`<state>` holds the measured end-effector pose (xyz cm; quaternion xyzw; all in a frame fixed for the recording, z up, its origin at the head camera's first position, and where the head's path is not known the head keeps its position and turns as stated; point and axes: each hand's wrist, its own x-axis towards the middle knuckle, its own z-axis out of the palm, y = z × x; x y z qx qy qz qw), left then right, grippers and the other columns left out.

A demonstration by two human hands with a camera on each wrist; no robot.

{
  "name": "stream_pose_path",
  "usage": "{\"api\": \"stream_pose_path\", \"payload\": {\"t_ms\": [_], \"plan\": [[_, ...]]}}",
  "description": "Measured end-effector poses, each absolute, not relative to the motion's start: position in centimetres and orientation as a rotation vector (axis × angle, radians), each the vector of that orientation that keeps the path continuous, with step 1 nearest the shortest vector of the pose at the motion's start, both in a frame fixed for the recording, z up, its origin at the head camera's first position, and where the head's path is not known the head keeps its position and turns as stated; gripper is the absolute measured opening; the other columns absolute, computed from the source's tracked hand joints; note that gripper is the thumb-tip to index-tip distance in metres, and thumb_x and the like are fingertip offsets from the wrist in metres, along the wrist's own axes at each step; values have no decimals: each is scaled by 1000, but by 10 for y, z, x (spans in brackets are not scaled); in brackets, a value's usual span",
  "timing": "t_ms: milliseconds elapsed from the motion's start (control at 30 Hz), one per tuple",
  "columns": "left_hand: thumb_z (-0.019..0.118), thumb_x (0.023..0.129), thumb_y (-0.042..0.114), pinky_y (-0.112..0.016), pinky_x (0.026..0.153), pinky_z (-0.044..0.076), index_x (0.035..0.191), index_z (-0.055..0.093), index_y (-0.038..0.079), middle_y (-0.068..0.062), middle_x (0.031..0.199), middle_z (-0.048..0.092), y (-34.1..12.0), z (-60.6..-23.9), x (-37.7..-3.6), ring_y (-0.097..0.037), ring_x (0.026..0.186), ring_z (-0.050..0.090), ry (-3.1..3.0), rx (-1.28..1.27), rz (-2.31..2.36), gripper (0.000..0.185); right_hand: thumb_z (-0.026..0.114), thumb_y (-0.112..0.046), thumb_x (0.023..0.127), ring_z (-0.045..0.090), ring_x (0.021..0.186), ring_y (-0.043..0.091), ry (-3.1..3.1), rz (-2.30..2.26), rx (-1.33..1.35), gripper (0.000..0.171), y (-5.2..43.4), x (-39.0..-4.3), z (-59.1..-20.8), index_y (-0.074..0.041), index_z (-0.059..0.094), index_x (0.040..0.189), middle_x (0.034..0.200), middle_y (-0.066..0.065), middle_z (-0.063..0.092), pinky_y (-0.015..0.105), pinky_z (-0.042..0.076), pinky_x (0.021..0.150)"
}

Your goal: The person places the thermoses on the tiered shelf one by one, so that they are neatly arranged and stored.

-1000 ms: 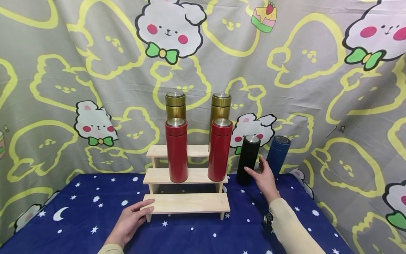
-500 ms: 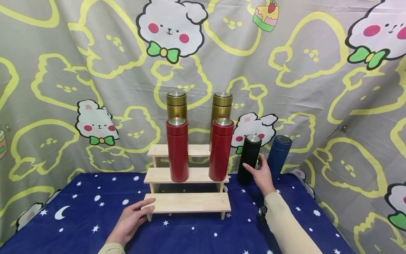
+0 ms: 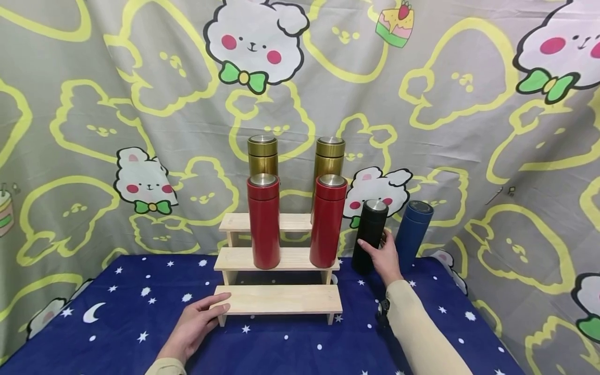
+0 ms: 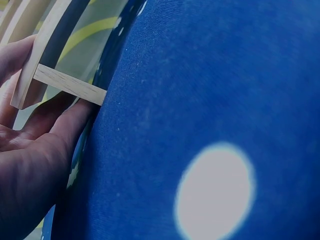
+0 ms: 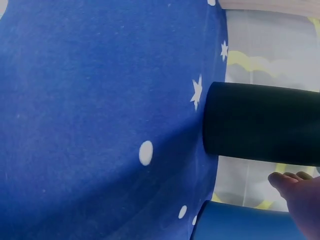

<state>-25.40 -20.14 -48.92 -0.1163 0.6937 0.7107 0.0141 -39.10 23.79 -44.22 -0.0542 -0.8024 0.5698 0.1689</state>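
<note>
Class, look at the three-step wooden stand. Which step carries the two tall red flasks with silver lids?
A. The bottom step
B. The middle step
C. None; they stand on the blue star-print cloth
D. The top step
B: in the head view both tall red flasks stand with their bases on the middle step of the three-step wooden stand, the gold flasks behind them on the top step and the bottom step bare.

Two flasks point(image 3: 262, 156) stand behind two others point(image 3: 264, 221) on the stepped shelf point(image 3: 281, 299), two more point(image 3: 370, 234) to its right
</note>
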Motion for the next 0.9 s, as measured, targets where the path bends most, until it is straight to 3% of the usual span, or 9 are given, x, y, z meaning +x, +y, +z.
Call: {"api": "stream_pose_path", "payload": {"t_ms": [633,900], "plan": [[78,85,17,-47,99,44,122,68,0,-24,144,44,-201,-490,-254,-24,114,55,2176,-367,2203,42,73,-30,90,37,132,43,-2307,1591,-143,83,237,-391,-444,0,26,151,147,26,36,55,33,106],[78,85,17,-44,97,46,122,68,1,-23,144,44,-201,-489,-254,-23,113,55,2177,-365,2203,42,75,-28,89,43,127,41,-2327,1577,-92,73,242,-385,-441,1,38,144,140,25,44,54,36,104]]}}
